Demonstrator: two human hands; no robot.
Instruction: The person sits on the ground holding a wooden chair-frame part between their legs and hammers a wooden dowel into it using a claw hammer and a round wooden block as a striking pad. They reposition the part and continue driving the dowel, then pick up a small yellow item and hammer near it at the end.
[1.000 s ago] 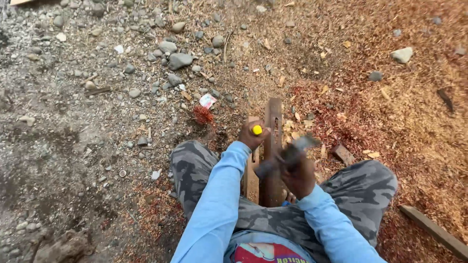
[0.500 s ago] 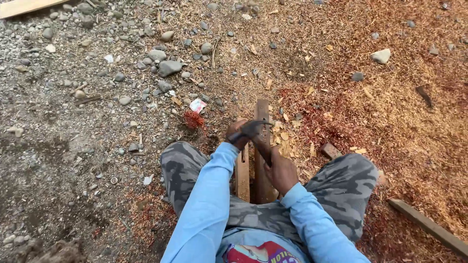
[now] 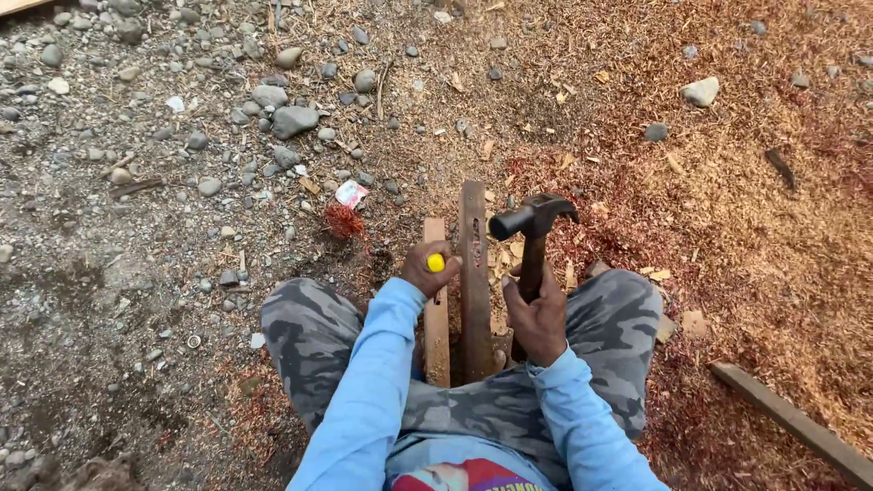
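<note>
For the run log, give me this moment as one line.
left hand: shut on yellow-capped chisel | right hand: shut on hammer, raised | work: dark plank between knees | ground: gravel, sawdust

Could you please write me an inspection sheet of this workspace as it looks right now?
Surface: gravel ground with stones; reddish sawdust on the right.
Job's things: dark wooden slat and lighter slat side by side between the knees; claw hammer; yellow-capped chisel.
Clutter: paper scrap, red shavings tuft, wood strip.
Grips: left hand closed on the chisel; right hand holds the hammer raised.
Cables: nothing seen.
Surroundings: board end top left.
</note>
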